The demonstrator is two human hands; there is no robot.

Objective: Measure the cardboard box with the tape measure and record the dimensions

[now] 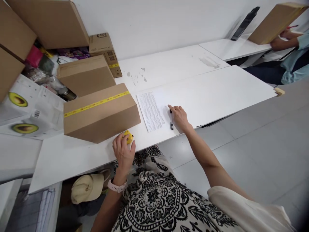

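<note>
On the counter (217, 91), a yellow tape measure (129, 138) is being clasped by the left grip (124, 150), with a taped cardboard box (103, 112) sitting at eleven o'clock from it. A pen (171, 125) is being partly covered at its twelve-o'clock end by the right grip (178, 115); whether those fingers are closing on it cannot be told. A printed sheet (151, 112) is lying at ten o'clock from the pen.

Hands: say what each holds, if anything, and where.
Left hand: yellow tape measure, fingers over its left side. Right hand: pen, at its far end; grip unclear.
</note>
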